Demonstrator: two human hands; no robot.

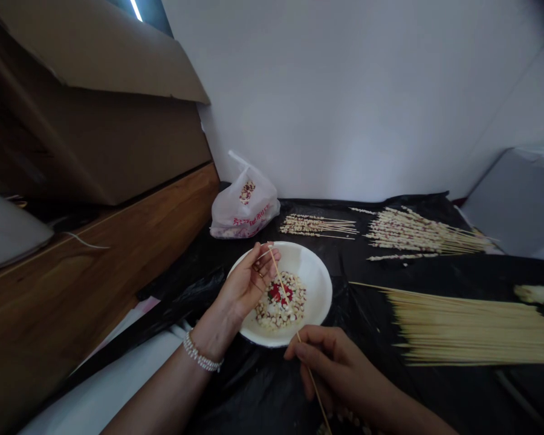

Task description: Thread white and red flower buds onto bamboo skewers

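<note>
My right hand [330,357] grips a thin wooden skewer [280,277] near its lower part. The skewer slants up over the bowl to my left hand [247,284]. The thumb and forefinger of my left hand pinch a small pale piece [271,247] at the skewer's tip; the rest of its fingers are half curled. Beneath them stands a white bowl [317,284] holding many small cream and dark red kernel-like pieces [276,317]. A red floral patch [278,293] shows at the bowl's bottom.
Bare skewers [471,329] lie bundled at right. Behind are a small pile of threaded skewers [315,226] and a larger one [403,232]. A plastic bag [245,208] of similar pieces rests near the wall. Black plastic sheeting [263,386] covers the surface; a cardboard box [118,133] stands left.
</note>
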